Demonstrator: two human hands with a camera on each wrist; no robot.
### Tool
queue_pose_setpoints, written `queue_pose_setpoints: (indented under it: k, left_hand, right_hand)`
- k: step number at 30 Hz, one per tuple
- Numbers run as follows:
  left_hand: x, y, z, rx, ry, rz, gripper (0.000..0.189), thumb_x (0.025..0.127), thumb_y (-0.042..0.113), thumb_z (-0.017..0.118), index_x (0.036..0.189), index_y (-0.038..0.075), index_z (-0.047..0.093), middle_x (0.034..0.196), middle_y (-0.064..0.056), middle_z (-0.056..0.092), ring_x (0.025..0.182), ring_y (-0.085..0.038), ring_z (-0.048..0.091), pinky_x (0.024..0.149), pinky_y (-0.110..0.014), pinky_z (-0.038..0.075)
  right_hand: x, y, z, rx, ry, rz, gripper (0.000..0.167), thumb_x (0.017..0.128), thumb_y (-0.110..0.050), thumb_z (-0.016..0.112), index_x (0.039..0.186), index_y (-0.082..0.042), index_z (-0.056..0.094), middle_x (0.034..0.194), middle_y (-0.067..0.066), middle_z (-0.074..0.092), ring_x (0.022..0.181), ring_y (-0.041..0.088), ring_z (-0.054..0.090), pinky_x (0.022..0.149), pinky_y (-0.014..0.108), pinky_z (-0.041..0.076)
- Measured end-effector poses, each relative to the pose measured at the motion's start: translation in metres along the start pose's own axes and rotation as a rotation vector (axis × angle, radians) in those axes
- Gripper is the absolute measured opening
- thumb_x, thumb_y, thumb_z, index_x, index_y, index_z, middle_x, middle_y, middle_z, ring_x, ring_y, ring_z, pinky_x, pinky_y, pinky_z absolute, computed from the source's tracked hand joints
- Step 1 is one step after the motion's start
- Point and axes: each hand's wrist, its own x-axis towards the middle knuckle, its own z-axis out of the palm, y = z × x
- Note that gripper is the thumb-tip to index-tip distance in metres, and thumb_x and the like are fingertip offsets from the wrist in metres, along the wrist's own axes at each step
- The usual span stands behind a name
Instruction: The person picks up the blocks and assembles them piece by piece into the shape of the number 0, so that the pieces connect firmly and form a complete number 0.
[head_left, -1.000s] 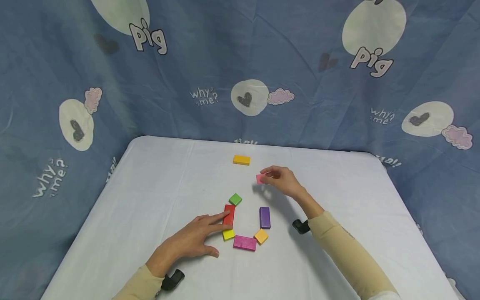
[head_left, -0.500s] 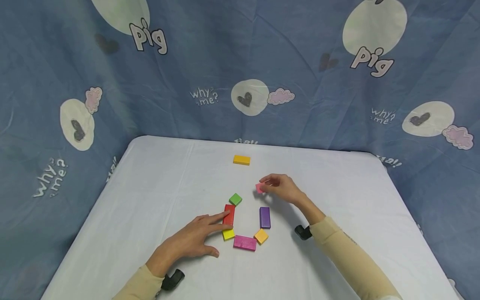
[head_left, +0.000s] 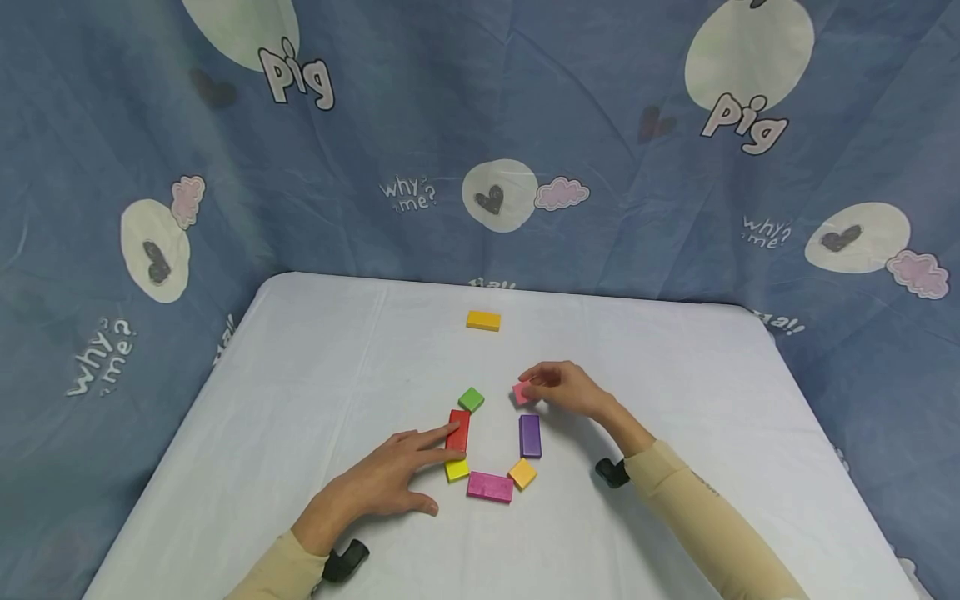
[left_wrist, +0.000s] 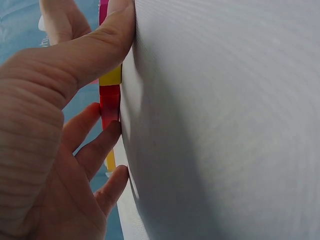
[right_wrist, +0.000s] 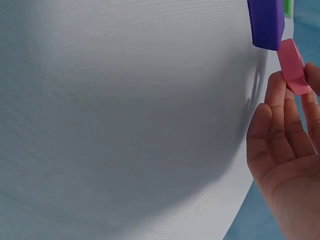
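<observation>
Between thumb and fingers my right hand (head_left: 566,389) pinches a small pink block (head_left: 521,392), just beyond the far end of a long purple block (head_left: 529,437). The right wrist view shows the pink block (right_wrist: 293,66) tilted, near the purple block's corner (right_wrist: 267,25). My left hand (head_left: 390,475) lies with spread fingers, its fingertips touching a red block (head_left: 457,430). A green block (head_left: 471,399) meets the red block's far end and a yellow block (head_left: 457,471) its near end. A magenta block (head_left: 490,487) and a small orange block (head_left: 522,474) lie at the near side.
A longer yellow-orange block (head_left: 483,321) lies alone toward the far edge of the white-covered table (head_left: 360,350). Behind the table hangs a blue printed cloth (head_left: 420,100). Both wrists wear black devices, such as the one at the right wrist (head_left: 612,472).
My right hand has brought the pink block nearer, toward the far end of the purple block. The left hand and the other blocks stay where they were.
</observation>
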Motion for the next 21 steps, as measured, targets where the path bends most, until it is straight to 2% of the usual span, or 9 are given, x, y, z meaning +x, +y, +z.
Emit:
queue_pose_setpoints:
  k: [9, 21]
  left_hand:
    - [0.0003, -0.0001, 0.0006, 0.0, 0.003, -0.002, 0.078, 0.072, 0.041, 0.086, 0.141, 0.034, 0.053, 0.156, -0.002, 0.033, 0.136, -0.025, 0.039, 0.11, -0.053, 0.027]
    - [-0.0002, -0.0005, 0.0004, -0.01, 0.011, 0.01, 0.077, 0.071, 0.04, 0.086, 0.141, 0.032, 0.054, 0.155, -0.004, 0.034, 0.134, -0.027, 0.041, 0.11, -0.055, 0.027]
  right_hand:
    - [0.0001, 0.0047, 0.0041, -0.009, -0.024, -0.024, 0.025, 0.093, -0.019, 0.068, 0.116, -0.008, 0.069, 0.095, 0.001, 0.069, 0.086, 0.018, 0.058, 0.075, 0.031, 0.048]
    - [-0.0003, 0.0067, 0.0063, -0.079, 0.01, -0.016, 0.024, 0.092, -0.02, 0.069, 0.115, -0.011, 0.071, 0.101, 0.0, 0.066, 0.088, 0.018, 0.057, 0.071, 0.029, 0.048]
